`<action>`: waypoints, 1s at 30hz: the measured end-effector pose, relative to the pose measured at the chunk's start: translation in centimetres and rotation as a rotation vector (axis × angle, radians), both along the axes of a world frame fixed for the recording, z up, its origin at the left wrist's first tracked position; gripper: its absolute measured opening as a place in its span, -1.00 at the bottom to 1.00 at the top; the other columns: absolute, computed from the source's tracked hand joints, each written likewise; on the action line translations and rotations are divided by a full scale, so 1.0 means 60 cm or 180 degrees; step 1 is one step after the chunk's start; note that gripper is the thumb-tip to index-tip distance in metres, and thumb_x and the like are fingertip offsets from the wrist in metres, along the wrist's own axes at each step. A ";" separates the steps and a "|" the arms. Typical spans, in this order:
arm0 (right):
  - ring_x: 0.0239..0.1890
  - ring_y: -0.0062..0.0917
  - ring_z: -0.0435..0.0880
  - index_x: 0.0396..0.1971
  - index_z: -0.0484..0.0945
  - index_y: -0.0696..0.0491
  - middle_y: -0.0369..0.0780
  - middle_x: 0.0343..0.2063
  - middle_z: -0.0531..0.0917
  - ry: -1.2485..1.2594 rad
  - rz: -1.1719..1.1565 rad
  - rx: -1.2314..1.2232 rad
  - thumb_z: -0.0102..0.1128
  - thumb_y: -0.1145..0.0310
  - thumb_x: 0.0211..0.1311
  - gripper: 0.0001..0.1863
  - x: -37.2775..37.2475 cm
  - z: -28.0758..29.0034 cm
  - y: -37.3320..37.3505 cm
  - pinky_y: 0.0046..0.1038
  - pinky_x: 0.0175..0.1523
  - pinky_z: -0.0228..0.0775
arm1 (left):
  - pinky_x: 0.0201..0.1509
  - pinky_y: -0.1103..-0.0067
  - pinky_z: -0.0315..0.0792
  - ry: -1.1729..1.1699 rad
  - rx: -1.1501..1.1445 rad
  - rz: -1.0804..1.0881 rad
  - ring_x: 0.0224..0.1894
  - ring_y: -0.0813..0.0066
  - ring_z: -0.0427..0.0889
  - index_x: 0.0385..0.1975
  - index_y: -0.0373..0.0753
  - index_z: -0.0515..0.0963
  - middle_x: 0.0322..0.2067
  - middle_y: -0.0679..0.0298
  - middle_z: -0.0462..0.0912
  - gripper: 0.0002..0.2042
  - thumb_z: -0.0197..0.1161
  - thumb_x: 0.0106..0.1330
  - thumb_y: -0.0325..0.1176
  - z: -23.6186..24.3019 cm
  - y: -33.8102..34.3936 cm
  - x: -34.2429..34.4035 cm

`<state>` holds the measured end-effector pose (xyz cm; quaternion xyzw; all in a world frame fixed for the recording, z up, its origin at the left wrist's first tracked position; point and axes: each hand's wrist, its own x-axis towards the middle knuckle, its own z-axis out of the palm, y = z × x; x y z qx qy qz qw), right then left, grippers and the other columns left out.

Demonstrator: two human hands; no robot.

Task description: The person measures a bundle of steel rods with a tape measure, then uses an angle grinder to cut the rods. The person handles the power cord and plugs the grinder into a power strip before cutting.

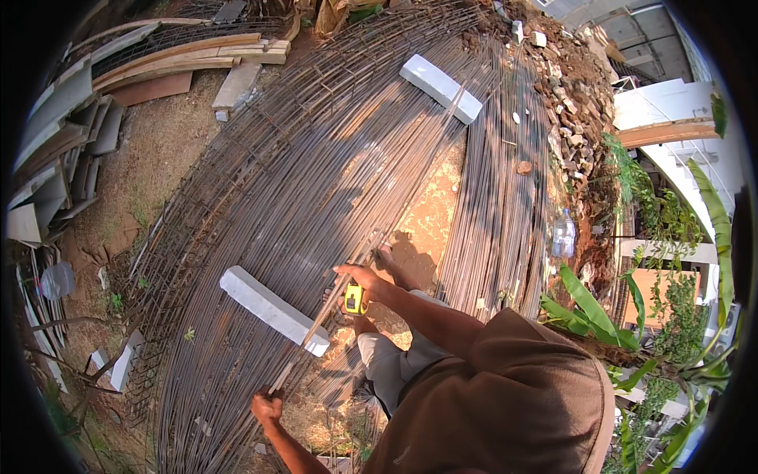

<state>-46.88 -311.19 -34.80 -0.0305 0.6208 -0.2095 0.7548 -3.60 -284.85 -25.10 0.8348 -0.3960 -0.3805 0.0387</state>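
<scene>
Rods (315, 322) held in two bare hands above a spread of steel bars

The left hand (267, 405) is closed around the lower part of the thin rods. Farther up, the right hand (359, 278) is partly curled, with a yellow and black tape measure (354, 299) tucked in it and its fingers reaching across the rods. Between the hands, the rods pass over one end of a pale concrete block (264, 304).

To the right, clear plastic bottles (563, 235) stand near the heap of rubble (570, 130); whether they hold anything is hard to tell.

Long bars (268, 229) cover most of the ground, with a second concrete block (440, 87) lying across them near the top. Another bundle of bars (497, 213) lies to the right, past a strip of bare sandy soil (437, 201). Wire-tied steel cages (229, 150) line the left side, and wooden planks (189, 63) are stacked beyond. Green leaves (588, 304) and a white building (671, 110) fill the right edge.

The person's brown shirt (505, 395) hides the lower middle. The right palm is out of sight, so its exact grip on the rods cannot be told. The dark round rim cuts off the planks and the building.
</scene>
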 end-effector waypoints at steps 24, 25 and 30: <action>-0.18 -0.47 0.72 0.02 0.79 0.14 -0.19 -0.16 0.84 0.1264 0.1571 -0.0703 0.51 -0.02 0.42 -0.50 0.254 -0.467 -0.081 -0.33 -0.04 0.57 | 0.61 0.05 0.30 -0.0995 0.0319 -0.0236 0.19 -0.10 0.77 0.09 -0.13 0.80 0.04 -0.01 0.86 -0.50 0.61 0.26 0.03 -0.601 -0.058 0.222; -0.38 -0.45 0.70 -0.19 0.84 0.16 -0.21 -0.28 0.86 0.1377 0.1966 -0.1310 0.53 -0.02 0.36 -0.54 0.227 -0.507 -0.073 -0.27 -0.16 0.60 | 0.68 0.03 0.19 -0.1315 0.0093 0.0026 0.26 -0.11 0.73 0.15 -0.13 0.77 0.13 -0.02 0.82 -0.47 0.62 0.27 0.03 -0.642 -0.086 0.202; -0.34 -0.30 0.84 -0.04 0.82 0.22 -0.11 -0.30 0.84 0.0993 0.2065 -0.0419 0.55 -0.01 0.38 -0.48 0.202 -0.566 -0.033 -0.19 -0.19 0.70 | 0.47 0.07 0.48 -0.1110 -0.0859 0.0104 0.25 -0.17 0.71 0.19 -0.19 0.72 0.14 -0.04 0.79 -0.45 0.66 0.26 -0.09 -0.716 -0.151 0.163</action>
